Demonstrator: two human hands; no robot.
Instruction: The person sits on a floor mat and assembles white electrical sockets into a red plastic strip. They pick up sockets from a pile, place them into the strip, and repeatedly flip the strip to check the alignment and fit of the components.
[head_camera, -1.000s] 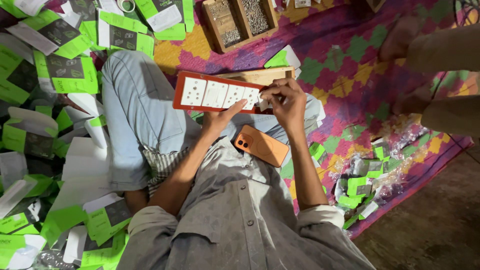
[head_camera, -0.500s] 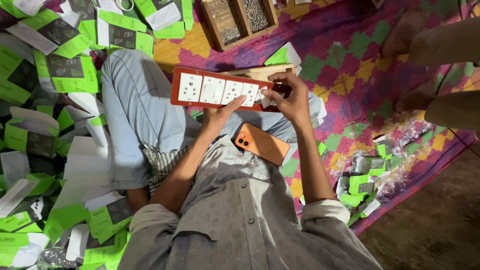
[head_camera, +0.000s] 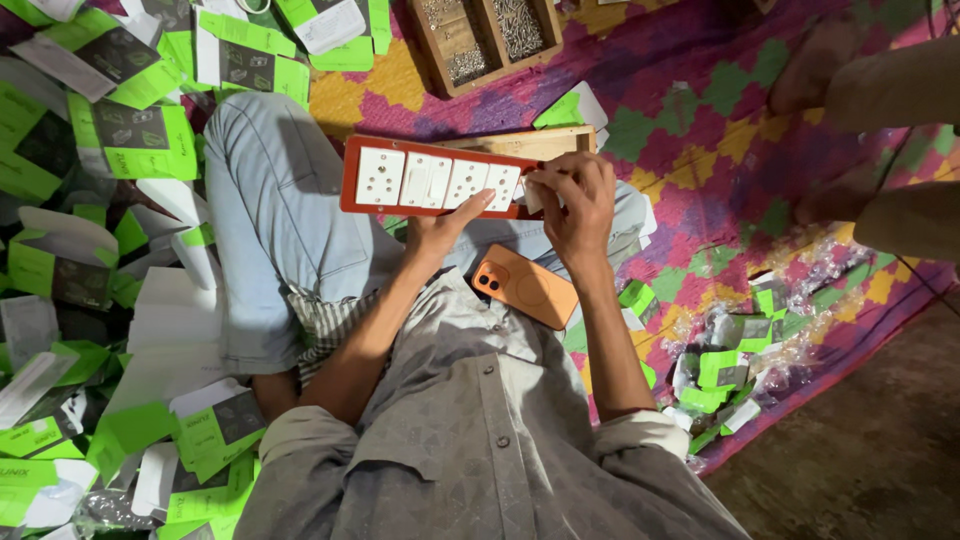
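I sit cross-legged on a patterned mat and hold an orange switch board (head_camera: 432, 178) with several white sockets and switches over my knees. My left hand (head_camera: 440, 228) supports its lower edge from beneath, fingers stretched along the frame. My right hand (head_camera: 572, 195) pinches a small white module (head_camera: 533, 190) at the board's right end. An orange phone (head_camera: 525, 286) lies on my lap just below both hands.
Green and white cardboard boxes (head_camera: 110, 140) are heaped on the left. A wooden tray of screws (head_camera: 485, 35) sits at the top, a wooden block (head_camera: 530, 142) behind the board. Small green packets (head_camera: 735, 365) lie scattered right. Another person's feet (head_camera: 850, 90) rest at the upper right.
The board has risen slightly and tilted toward level. My right hand has shifted its fingers at the board's right end. The left hand stays beneath.
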